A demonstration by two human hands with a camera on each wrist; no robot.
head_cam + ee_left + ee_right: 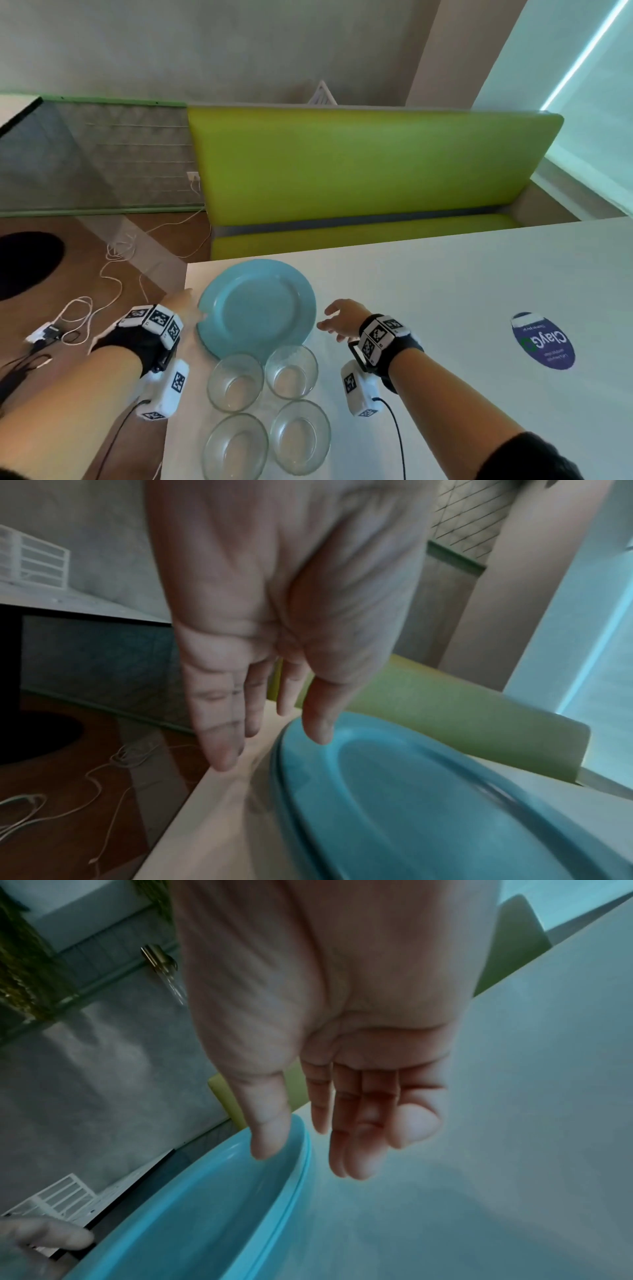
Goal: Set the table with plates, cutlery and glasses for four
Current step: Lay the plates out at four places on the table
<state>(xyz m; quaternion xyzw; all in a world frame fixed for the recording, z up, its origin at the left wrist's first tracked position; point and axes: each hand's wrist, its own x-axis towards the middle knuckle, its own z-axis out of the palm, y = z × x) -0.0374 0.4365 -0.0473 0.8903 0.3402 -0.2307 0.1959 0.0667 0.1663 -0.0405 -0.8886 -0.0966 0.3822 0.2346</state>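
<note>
A stack of light blue plates (257,308) (411,804) (192,1218) lies near the left corner of the white table (428,291). Several clear glasses (291,371) stand close together just in front of it. My left hand (190,305) (270,748) is at the stack's left rim with straight fingers beside it and the thumb over the rim. My right hand (334,322) (308,1161) hovers open at the right rim, thumb above the edge, holding nothing. No cutlery is in view.
A round blue sticker (543,341) is on the table to the right. A green bench (359,164) runs behind the table's far edge. White cables (113,267) lie on the brown floor to the left, beyond the table's left edge.
</note>
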